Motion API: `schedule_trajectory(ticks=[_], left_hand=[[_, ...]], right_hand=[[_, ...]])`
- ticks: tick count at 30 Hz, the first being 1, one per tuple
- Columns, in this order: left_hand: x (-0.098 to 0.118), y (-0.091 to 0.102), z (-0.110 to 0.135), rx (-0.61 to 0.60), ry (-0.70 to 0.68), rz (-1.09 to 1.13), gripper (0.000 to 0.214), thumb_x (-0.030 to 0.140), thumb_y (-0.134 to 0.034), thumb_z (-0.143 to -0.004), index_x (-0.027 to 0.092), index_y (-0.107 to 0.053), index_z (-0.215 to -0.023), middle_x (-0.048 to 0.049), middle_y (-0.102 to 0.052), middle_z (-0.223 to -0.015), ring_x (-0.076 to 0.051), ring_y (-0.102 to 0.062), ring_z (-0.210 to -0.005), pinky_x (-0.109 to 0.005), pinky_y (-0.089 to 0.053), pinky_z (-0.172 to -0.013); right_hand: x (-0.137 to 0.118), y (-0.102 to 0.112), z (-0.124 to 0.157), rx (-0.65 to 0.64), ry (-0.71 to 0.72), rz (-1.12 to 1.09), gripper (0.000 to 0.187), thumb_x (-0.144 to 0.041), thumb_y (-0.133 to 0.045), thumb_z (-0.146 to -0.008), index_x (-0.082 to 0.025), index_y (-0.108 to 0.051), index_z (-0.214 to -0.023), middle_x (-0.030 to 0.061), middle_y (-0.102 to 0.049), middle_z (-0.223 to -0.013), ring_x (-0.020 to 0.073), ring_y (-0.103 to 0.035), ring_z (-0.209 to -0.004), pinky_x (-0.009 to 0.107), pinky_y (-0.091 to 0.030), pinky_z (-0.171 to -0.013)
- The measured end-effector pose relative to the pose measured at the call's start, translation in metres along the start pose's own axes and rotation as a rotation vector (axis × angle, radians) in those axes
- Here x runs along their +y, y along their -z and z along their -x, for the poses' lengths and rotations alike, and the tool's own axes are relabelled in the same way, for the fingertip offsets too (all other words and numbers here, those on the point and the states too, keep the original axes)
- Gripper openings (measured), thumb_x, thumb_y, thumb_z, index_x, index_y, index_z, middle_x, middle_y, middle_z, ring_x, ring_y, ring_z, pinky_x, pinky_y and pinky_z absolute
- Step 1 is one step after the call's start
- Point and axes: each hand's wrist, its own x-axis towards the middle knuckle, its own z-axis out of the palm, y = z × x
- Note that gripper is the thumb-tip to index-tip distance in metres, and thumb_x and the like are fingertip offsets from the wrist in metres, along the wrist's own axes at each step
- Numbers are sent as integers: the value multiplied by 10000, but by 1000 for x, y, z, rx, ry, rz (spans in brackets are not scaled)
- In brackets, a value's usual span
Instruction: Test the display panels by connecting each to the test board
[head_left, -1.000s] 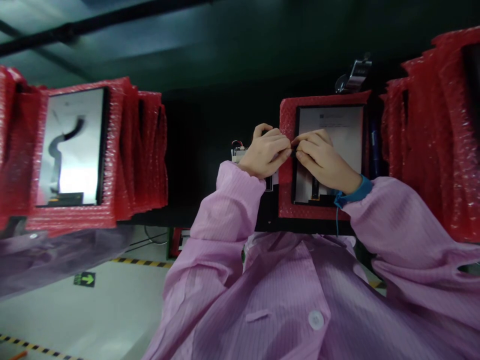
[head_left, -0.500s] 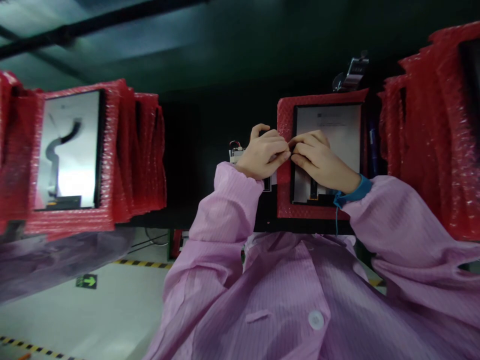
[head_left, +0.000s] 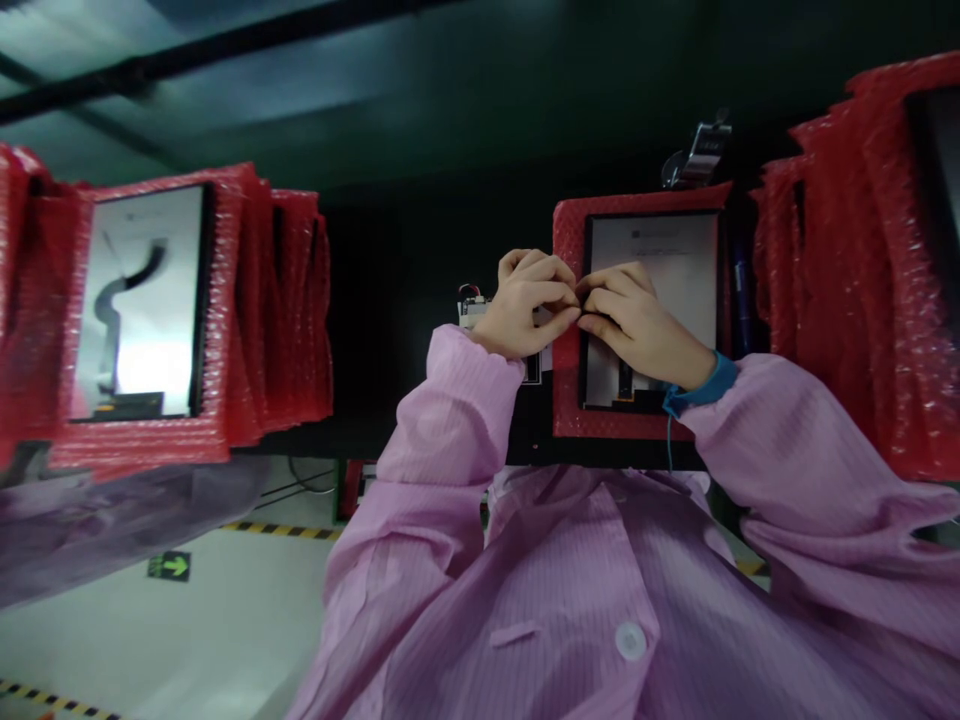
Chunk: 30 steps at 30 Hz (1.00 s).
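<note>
A display panel (head_left: 679,250) with a pale face and dark border lies on a red bubble-wrap bag (head_left: 568,400) on the black table. Over the panel's left edge, my right hand (head_left: 634,315) is closed in a pinch, a blue wrist band (head_left: 705,388) round its wrist. My left hand (head_left: 529,305) is pinched too, its fingertips meeting those of the right above the bag. Whatever lies between the fingertips is hidden or too small to name. A small white part with thin wires (head_left: 471,305) sits beside my left wrist.
Red bubble-wrap bags are stacked at left (head_left: 289,310) and right (head_left: 840,300). Another display panel (head_left: 142,320) with a dark flex cable tops the left stack. A metal clip-like object (head_left: 701,155) stands behind the work, and a blue pen (head_left: 742,300) lies to its right.
My left index finger has curled in towards the other fingers. Both hands stay together at the panel's left edge; the view has shifted slightly.
</note>
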Motion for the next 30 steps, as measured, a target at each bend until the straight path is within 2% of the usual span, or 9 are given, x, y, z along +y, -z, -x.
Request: schedule_trajectory(ticks=[6,10,13,15,16,18,22,25,30], left_hand=[[0,-10,-1,71,5,0,149,284,-611,-829,215,-615,-697,6,-651,-856,-202,-593,-907,-497,-319,-1064],[8,-1,1,118,61,-80,166,326,-582,-903,228,-654,-789,-22,-674,-978,-230,-591,-1029,-521,-292,-1124],[25,7,18,346,184,-142,251,330,-441,-1005,224,-667,-975,-71,-647,-1128,-245,-559,-1126,-484,-378,-1078],[39,5,39,512,246,-156,255,294,-403,-1024,203,-641,-1032,-87,-631,-1092,-239,-565,-1085,-438,-445,-998],[46,1,51,549,263,-178,216,279,-433,-1015,193,-631,-1031,-89,-626,-1057,-238,-570,-1054,-426,-459,-974],[56,-14,75,527,301,-287,178,253,-498,-986,167,-629,-1070,-123,-614,-1097,-256,-566,-1063,-438,-464,-978],[63,-40,106,313,353,-451,359,309,-534,-979,123,-621,-1274,-229,-525,-1321,-341,-511,-1219,-509,-457,-1022],[61,-46,111,250,370,-458,390,334,-511,-994,148,-633,-1314,-233,-506,-1376,-356,-499,-1264,-531,-450,-1049],[61,-46,109,251,391,-489,373,337,-501,-996,199,-665,-1301,-195,-524,-1417,-351,-502,-1298,-539,-450,-1073]], right_hand=[[0,-3,0,-4,-1,5,281,-368,-474,-1001,-176,-678,-980,118,-639,-1154,286,-475,-1146,486,-380,-1039],[-1,-1,-1,13,7,-1,313,-419,-445,-1016,-182,-646,-974,114,-644,-1185,281,-490,-1133,475,-387,-1044],[-2,2,-1,36,4,-45,377,-507,-407,-1022,-193,-609,-972,104,-652,-1164,271,-512,-1116,471,-384,-1050],[-4,3,0,65,-10,-77,424,-552,-373,-1023,-191,-597,-1018,104,-653,-1149,267,-518,-1111,468,-390,-1043],[-5,3,1,88,-19,-87,444,-562,-356,-1026,-188,-593,-1055,105,-651,-1149,264,-519,-1108,466,-395,-1038],[-7,4,1,142,-47,-93,463,-559,-328,-1033,-186,-584,-1128,105,-644,-1160,257,-519,-1106,461,-410,-1025],[-8,7,2,269,-112,-60,439,-537,-322,-1040,-201,-582,-1153,99,-645,-1142,251,-528,-1087,462,-431,-1002],[-7,10,3,342,-123,-24,429,-536,-307,-1043,-221,-583,-1134,89,-648,-1099,246,-547,-1064,468,-441,-993],[-7,16,6,421,-150,9,424,-527,-281,-1049,-233,-579,-1119,86,-647,-1108,249,-563,-1071,490,-445,-998]])
